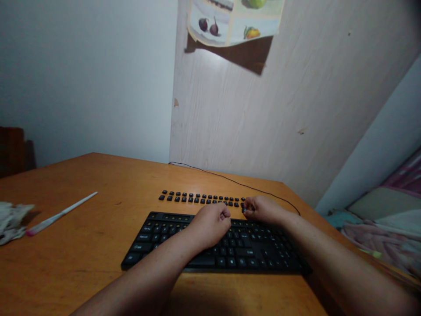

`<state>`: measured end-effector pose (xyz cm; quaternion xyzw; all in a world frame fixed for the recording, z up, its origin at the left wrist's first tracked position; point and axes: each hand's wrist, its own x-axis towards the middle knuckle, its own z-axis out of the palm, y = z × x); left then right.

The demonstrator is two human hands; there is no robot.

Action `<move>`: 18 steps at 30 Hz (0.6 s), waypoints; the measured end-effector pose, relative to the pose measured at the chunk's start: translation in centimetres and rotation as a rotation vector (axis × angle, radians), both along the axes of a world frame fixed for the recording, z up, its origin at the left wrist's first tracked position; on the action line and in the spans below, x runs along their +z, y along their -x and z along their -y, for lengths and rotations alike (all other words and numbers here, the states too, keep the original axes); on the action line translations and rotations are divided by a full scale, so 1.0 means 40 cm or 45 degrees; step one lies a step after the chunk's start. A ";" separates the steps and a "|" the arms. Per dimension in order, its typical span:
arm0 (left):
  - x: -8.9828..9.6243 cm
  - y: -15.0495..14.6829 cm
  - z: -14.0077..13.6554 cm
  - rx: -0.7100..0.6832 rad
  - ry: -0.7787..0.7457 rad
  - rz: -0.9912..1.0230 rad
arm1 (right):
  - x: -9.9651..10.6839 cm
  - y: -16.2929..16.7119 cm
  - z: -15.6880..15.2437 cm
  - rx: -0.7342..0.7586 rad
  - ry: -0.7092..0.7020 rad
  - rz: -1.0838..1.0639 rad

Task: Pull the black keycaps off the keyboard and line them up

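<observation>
at the far left, one dark brown wooden thing (12, 150) shows at the edge of view, and one crumpled pale cloth (13, 219) lies on the one wooden table (98, 281). just beside the cloth is one slim white stick (70, 208) with a pink end, slanting away. near the middle, one black keyboard (200, 262) lies flat on the table, and beyond its far edge some loose black keys (176, 199) sit in two rows, roughly fourteen to a row; the exact count cannot be told, since the hands cover a few. the left hand (212, 224) is over the middle of the keyboard, its fingers curled well in, and whether they hold anything cannot be told; its forearm crosses the near edge and hides many of the keyboard's keys. above, one sheet (230, 24) with fruit pictures hangs on the wall (237, 114). the right hand (263, 209) is at the right end of the two rows, fingers bent with the tips close together at a dark key; whether they grip it cannot be told. its forearm blocks the keyboard's right end. one thin black cable (237, 181) runs behind the rows, and bedding (378, 237) fills the far right.
</observation>
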<state>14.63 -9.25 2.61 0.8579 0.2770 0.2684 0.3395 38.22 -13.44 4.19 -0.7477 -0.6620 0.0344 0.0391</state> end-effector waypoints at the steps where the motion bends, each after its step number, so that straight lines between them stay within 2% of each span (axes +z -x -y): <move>1: 0.000 0.000 0.000 0.001 -0.005 0.000 | 0.000 0.003 0.001 -0.002 0.002 0.004; 8: -0.004 -0.001 0.000 0.003 -0.006 -0.005 | 0.000 -0.006 0.006 0.000 -0.004 0.015; 18: -0.003 0.002 -0.003 -0.026 0.001 0.000 | 0.019 -0.145 -0.006 -0.161 -0.091 -0.014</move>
